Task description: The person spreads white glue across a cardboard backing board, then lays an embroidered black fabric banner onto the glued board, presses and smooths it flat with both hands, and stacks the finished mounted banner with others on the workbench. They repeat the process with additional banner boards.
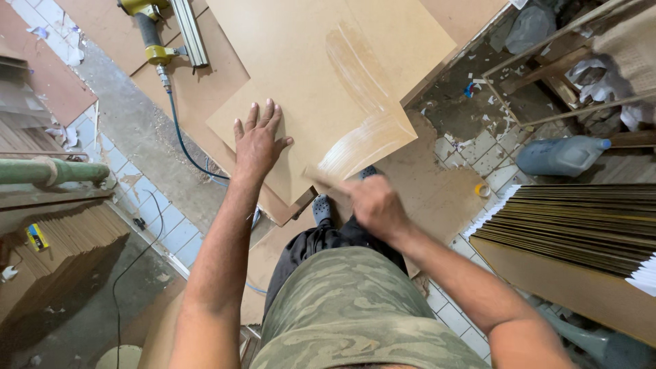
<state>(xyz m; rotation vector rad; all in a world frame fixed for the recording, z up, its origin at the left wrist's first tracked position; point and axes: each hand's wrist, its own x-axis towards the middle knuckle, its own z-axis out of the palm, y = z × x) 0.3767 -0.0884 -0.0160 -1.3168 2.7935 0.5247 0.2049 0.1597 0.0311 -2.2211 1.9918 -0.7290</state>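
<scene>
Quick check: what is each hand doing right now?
Left hand: open, flat on the brown board.
Right hand: closed on a brush handle, blurred.

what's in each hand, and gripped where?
Right hand is closed around the handle of a brush, blurred; its tip meets the white streak on the board. Left hand holds nothing: it lies flat, palm down, on the board.
</scene>
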